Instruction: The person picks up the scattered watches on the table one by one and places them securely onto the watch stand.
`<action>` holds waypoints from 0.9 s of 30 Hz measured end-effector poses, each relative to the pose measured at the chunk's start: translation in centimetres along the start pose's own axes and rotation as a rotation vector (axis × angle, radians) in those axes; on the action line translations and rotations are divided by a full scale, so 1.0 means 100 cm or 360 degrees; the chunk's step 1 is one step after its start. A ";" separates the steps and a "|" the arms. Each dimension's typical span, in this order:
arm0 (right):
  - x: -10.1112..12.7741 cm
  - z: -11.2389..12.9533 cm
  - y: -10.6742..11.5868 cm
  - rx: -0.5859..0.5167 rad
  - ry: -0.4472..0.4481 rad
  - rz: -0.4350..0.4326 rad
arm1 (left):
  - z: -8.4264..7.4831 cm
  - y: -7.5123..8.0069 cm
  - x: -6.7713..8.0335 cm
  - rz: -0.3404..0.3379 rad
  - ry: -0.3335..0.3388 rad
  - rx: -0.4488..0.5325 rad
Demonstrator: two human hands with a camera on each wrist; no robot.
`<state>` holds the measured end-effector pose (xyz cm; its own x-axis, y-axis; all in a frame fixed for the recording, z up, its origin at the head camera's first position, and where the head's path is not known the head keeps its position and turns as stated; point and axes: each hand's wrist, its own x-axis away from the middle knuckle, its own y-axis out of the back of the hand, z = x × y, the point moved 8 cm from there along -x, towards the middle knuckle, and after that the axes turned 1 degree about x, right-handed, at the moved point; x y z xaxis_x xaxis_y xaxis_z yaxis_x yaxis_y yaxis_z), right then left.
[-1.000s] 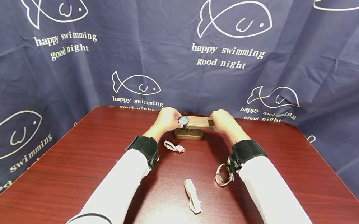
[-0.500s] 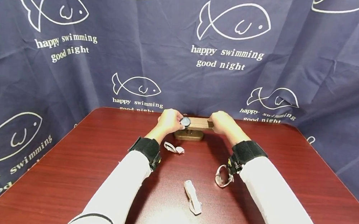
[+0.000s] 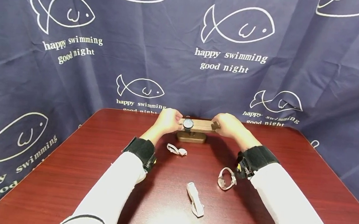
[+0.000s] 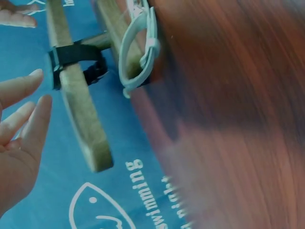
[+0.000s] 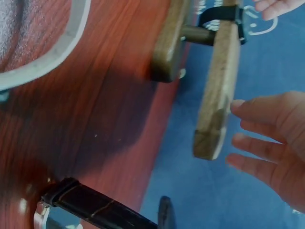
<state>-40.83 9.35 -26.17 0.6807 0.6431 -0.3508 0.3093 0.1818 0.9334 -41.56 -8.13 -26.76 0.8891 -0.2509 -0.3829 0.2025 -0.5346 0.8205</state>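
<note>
**Backing a red-brown table [image 3: 303,174], a fish-print curtain [image 3: 173,39] spans the far side**

White sleeves [image 3: 114,181] stretch forward, with broad room between each arm and the table's side edge. A wooden stand [image 3: 203,126] rises near the far edge, its bar set crosswise above a base. Toward the bar's ends, the left hand [image 3: 168,120] and right hand [image 3: 228,125] have extended fingers, spread and clamped on nothing. Wrist views reveal a gap at the left fingertips that the head view hides; whether one right fingertip touches the bar cannot be told. Pale watches lie in front: one nearest the wearer [image 3: 195,200], one near the right wrist [image 3: 226,178], one before the base [image 3: 177,150]. A dark watch [image 3: 188,123] encircles the bar beside the left hand. Only the right wrist view shows a black strap [image 5: 102,205], lower left.
</note>
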 end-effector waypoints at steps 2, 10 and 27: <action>0.006 0.006 0.007 -0.0043 0.0034 -0.0069 | -0.002 0.007 0.006 -0.0002 -0.0042 0.0018; 0.035 0.041 0.030 -0.0266 0.0131 -0.0180 | -0.012 0.041 0.043 -0.0110 -0.0102 0.0243; 0.062 0.088 0.040 -0.0558 0.0287 -0.0244 | -0.016 0.079 0.092 -0.0293 -0.0178 0.0402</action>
<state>-29.56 7.55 -25.29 0.5076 0.7032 -0.4978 0.1322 0.5074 0.8515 -31.17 -13.38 -23.16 0.7934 -0.2110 -0.5709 0.2350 -0.7591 0.6071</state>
